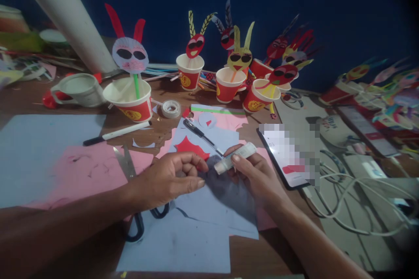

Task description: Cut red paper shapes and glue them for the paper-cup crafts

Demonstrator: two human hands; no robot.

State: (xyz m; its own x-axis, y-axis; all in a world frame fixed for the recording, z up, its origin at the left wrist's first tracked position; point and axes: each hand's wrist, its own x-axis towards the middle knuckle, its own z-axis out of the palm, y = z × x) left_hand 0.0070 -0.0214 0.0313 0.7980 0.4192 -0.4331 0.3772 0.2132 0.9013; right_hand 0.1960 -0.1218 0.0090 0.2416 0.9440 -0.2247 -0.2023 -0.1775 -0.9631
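My right hand (252, 168) grips a small white tube that looks like a glue stick (236, 158), tilted with its lower end toward my left hand. My left hand (178, 176) is half curled, a gap between thumb and forefinger, and nothing shows in it. Beneath both hands lie pale blue paper sheets (203, 244). A red paper scrap (191, 146) with a jagged edge sits just behind my left fingers. Scissors (129, 165) with black handles lie partly hidden under my left wrist. Behind the tube rests a black and clear pen (203, 136).
Red and white paper cups (132, 107) with paper-faced straw puppets (130, 54) stand along the back. A marker (118, 133), a tape roll (170, 108) and a grey mug (80, 89) are at left. To the right lie a phone (278, 152) and a white cable (347, 183).
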